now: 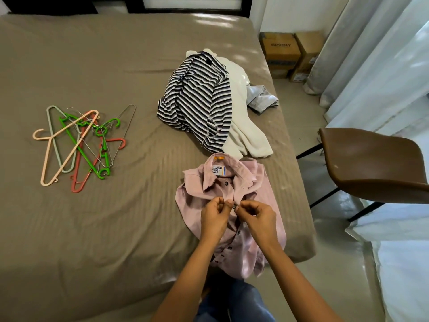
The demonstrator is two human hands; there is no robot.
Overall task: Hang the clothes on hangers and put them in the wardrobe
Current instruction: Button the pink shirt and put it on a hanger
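A pink button-up shirt lies collar-up on the brown bed near its front right corner. My left hand pinches the shirt's placket left of a dark button below the collar. My right hand pinches the fabric right at that button. Behind the shirt sits a heap with a black-and-white striped top, a white garment and a pale grey piece. A pile of several plastic and wire hangers rests on the bed's left side.
A brown chair stands on the floor right of the bed. Two cardboard boxes sit by the far wall, next to light curtains. My jeans-clad legs show at the bottom edge.
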